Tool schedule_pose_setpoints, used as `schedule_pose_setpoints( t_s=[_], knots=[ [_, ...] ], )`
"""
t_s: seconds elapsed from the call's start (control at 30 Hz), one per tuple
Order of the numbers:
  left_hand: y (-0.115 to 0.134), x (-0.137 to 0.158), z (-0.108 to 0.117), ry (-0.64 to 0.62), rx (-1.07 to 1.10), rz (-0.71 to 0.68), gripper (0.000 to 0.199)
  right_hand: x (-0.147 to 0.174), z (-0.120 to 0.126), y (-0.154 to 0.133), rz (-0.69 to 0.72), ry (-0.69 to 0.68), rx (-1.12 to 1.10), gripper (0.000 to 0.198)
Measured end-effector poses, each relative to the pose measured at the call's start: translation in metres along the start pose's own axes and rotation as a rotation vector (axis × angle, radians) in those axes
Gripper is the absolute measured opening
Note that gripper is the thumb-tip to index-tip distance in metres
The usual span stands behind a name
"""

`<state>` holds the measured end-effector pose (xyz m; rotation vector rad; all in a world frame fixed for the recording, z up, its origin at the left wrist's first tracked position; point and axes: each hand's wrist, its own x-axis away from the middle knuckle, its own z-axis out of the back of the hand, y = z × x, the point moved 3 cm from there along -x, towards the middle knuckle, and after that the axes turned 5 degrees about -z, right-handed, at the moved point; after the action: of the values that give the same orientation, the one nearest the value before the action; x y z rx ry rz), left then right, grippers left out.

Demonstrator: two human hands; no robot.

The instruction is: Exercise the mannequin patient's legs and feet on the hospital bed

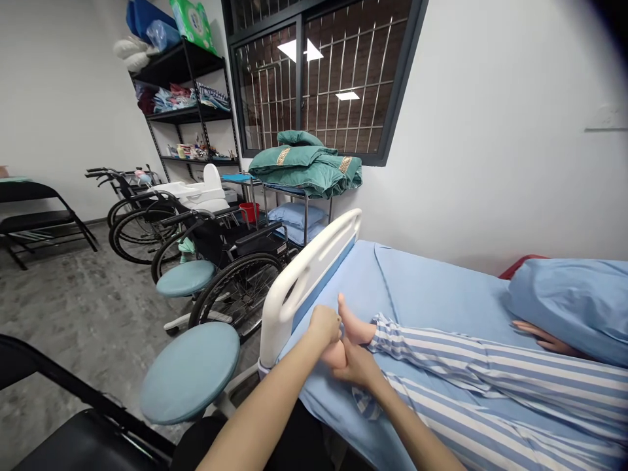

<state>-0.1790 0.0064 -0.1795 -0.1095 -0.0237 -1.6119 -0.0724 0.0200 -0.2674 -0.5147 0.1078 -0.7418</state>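
A person in blue-and-white striped trousers [456, 350] lies on the bed, legs stretched toward the footboard. My left hand [324, 325] is curled closed over the toe end of the person's nearer foot [334, 355]; its fingertips are partly hidden. Around the heel and ankle side of that same foot wraps my right hand [360, 365], thumb toward the sole. The other bare foot [354, 325] rests just beyond, toes up, close to my hands but not held. A hand of the lying person [547, 338] shows beside a blue cover [574, 304].
The white footboard [309, 268] stands at the bed's left end. Left of it are round blue stools [191, 373], wheelchairs [245, 288] and a black folding chair [73, 418]. Green folded bedding [307, 167] sits on a rack under the barred window [324, 85].
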Motion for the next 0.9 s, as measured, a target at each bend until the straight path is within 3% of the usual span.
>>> schedule_pose_setpoints(
  t_s=[0.17,0.37,0.57,0.77,0.9],
  knots=[
    [-0.002,-0.011,-0.005,-0.109,-0.061,-0.009,0.023,0.001,0.003,-0.003,0.020,-0.009,0.008,0.071],
    [-0.001,-0.008,-0.006,-0.080,-0.051,0.003,0.022,0.000,0.002,-0.002,-0.019,-0.031,0.032,0.066],
    [-0.001,0.009,-0.001,0.037,-0.002,0.060,0.029,0.001,0.004,0.000,-0.095,-0.057,0.054,0.062],
    [-0.004,0.032,-0.004,0.356,0.081,0.224,0.029,0.002,0.009,-0.003,-0.109,-0.083,0.052,0.059],
    [-0.004,0.040,-0.009,0.421,0.080,0.251,0.026,0.004,0.010,-0.004,-0.092,-0.061,0.063,0.063]
  ],
)
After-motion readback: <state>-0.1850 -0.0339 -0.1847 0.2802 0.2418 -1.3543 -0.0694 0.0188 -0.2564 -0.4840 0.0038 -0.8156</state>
